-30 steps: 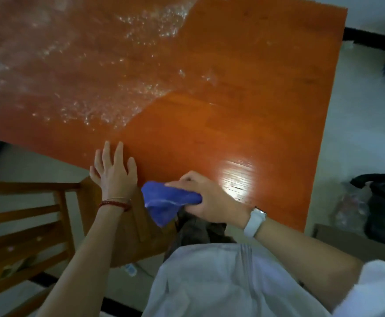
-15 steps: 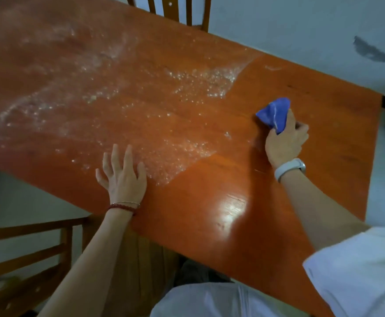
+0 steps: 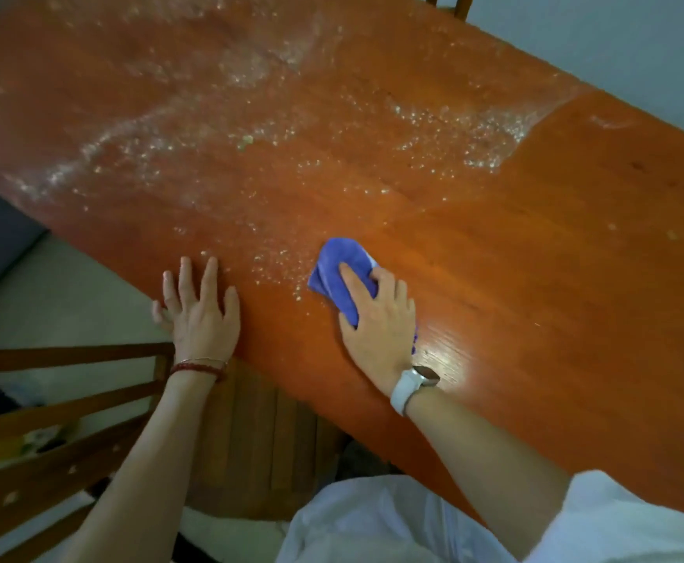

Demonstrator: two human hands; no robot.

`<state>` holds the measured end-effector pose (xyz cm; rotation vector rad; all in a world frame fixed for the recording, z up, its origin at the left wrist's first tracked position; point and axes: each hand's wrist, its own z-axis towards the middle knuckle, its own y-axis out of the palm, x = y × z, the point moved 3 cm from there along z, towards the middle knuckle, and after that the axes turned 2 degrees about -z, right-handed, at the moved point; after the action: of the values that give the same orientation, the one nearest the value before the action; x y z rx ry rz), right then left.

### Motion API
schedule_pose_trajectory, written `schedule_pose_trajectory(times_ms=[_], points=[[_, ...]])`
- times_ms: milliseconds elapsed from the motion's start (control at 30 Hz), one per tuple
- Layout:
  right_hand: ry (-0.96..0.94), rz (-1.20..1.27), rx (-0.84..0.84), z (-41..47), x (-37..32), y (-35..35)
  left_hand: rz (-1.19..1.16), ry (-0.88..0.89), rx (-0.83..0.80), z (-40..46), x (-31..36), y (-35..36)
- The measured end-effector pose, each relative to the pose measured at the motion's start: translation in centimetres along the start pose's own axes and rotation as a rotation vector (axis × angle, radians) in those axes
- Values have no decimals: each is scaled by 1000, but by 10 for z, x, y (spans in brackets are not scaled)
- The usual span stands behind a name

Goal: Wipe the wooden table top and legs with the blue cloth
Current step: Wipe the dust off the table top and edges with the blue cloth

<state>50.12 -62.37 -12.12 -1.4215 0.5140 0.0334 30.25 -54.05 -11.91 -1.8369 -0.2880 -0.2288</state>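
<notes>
Back near the table [image 3: 535, 237] edge, right hand [image 3: 377, 323] grips blue cloth [image 3: 340, 274] — left hand [image 3: 202, 314] flat, fingers spread.

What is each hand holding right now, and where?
Right hand holds the cloth by its near end, pressed to the table. Left hand holds nothing, flat on the table.

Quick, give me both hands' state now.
Left hand: open, flat on the wooden table top.
Right hand: gripping the blue cloth.

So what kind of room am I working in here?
Probably a home dining area: a long wooden table with slat-backed wooden chairs pulled up to it, a pale tiled floor, and a plain wall behind.
</notes>
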Motion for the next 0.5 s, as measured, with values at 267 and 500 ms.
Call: schedule_pose_trajectory(times_ms=[267,500], points=[[-564,192,-292,-81,-84,24,-120,36,-15,-8,-47,-23],[-134,791,-343,-24,-45,-9,-103,62,29,-13,-56,-18]])
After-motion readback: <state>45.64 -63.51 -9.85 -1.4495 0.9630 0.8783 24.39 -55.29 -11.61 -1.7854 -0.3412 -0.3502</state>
